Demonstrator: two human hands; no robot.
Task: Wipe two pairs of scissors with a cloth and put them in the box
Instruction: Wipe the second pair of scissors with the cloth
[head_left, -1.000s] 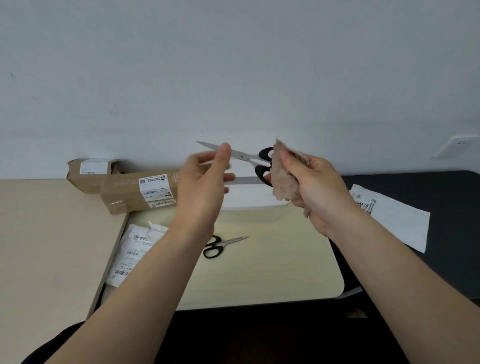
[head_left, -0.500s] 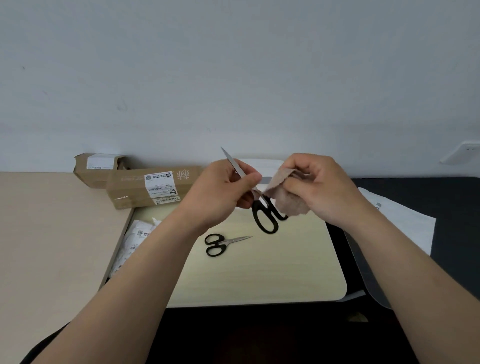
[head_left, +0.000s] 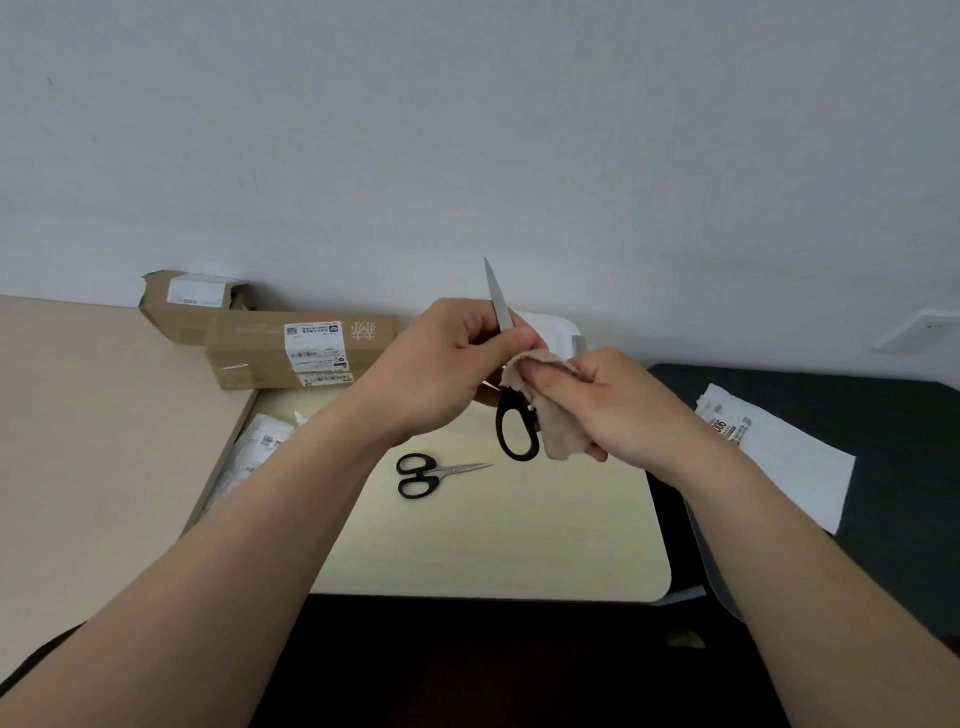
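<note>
My left hand (head_left: 447, 364) grips the blades of a large pair of black-handled scissors (head_left: 514, 426), held upright with the tip pointing up and the handles hanging down. My right hand (head_left: 613, 405) holds a beige cloth (head_left: 556, 415) against the scissors just above the handles. A smaller pair of black-handled scissors (head_left: 431, 474) lies flat on the pale yellow board (head_left: 519, 540) below my hands. A white box (head_left: 550, 327) sits behind my hands at the wall, mostly hidden.
Two brown cardboard boxes (head_left: 291, 348) with labels lie against the wall at the back left. White plastic packaging (head_left: 254, 447) sits left of the board. A white labelled mailer (head_left: 779, 457) lies on the dark surface at the right.
The large scissors have turned from lying horizontal in the air to standing tip-up. Both hands have come lower and closer together, and the cloth has moved onto the scissors near the handles.
</note>
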